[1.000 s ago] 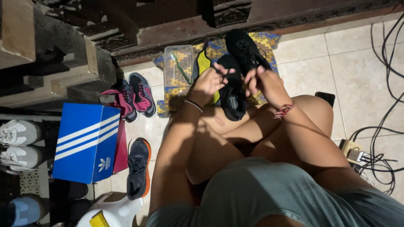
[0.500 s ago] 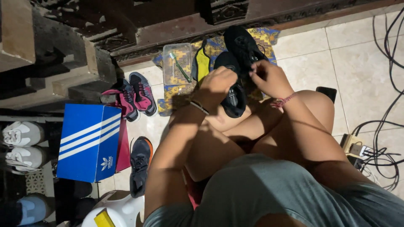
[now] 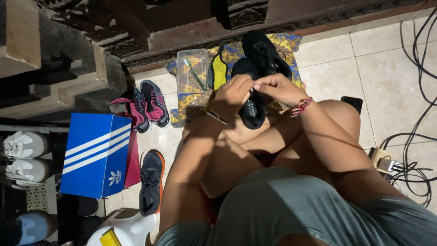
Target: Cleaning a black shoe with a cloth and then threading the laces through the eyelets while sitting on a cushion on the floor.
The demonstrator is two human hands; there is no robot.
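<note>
A seated person's bare knees fill the foreground. Just beyond them, the left hand and right hand meet, fingertips pinched together over a black lace-up sneaker resting on the knees directly beneath both hands. A second black sneaker lies just behind, on a blue-and-yellow patterned cloth. Farther left stands a blue striped shoebox.

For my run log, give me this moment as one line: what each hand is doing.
left hand: on black sneaker, pinching at its laces | right hand: pinching same spot | second black sneaker: on patterned cloth | posture: seated, knees up
</note>
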